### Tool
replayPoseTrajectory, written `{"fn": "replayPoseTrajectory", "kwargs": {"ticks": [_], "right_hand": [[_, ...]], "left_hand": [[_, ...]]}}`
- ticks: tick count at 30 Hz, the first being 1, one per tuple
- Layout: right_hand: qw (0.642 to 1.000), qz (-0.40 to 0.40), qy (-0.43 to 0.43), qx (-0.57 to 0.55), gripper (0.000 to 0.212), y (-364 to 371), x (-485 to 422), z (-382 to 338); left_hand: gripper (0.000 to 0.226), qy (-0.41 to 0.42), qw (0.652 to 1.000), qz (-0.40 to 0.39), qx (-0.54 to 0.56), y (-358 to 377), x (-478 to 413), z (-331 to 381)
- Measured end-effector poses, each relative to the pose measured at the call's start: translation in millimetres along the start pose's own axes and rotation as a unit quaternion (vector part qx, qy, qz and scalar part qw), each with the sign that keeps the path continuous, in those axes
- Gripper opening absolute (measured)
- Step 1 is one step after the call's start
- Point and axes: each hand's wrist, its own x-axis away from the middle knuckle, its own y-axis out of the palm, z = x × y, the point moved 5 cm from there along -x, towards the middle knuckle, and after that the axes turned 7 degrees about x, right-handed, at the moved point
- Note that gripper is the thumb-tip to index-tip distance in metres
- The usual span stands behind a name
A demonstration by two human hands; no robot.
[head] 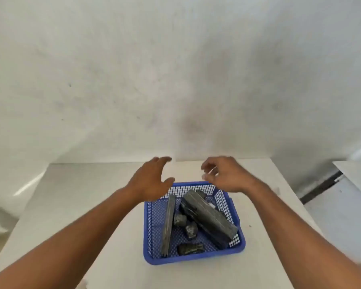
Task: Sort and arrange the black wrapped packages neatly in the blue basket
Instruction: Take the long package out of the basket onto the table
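Note:
A blue mesh basket [149, 230] sits on the white table in front of me. Inside it a large black wrapped block [209, 217] lies diagonally on the right, a long thin black package [168, 224] leans along the left wall, and three small black bundles lie between them, one [179, 220] near the middle, one [191, 230] below it and one [190, 248] at the front. My left hand [150, 180] hovers above the basket's far left corner with fingers spread and nothing in it. My right hand [225, 174] hovers above the far right corner, fingers loosely curled and apart, holding nothing.
The white table [71, 205] ends against a pale wall [175, 80] just behind the basket. A second white surface [356, 176] stands to the right across a gap. A dark strip [321, 188] runs along the floor there.

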Motion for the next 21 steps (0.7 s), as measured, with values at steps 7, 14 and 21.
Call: {"fn": "replayPoseTrajectory", "kwargs": {"ticks": [7, 14, 21], "right_hand": [[0.982, -0.177, 0.051, 0.031, 0.017, 125.1, 29.0, 54.2], [0.965, -0.249, 0.079, 0.034, 0.032, 193.5, 44.2, 86.3], [0.954, -0.288, 0.08, 0.0, 0.042, 221.1, 38.4, 104.8]], "left_hand": [[0.048, -0.082, 0.992, -0.092, -0.01, 92.2, 35.9, -30.2], [0.03, -0.073, 0.988, -0.09, -0.102, 146.7, 67.9, -33.0], [0.015, -0.087, 0.975, -0.155, -0.137, 173.5, 77.3, -30.9]]}}
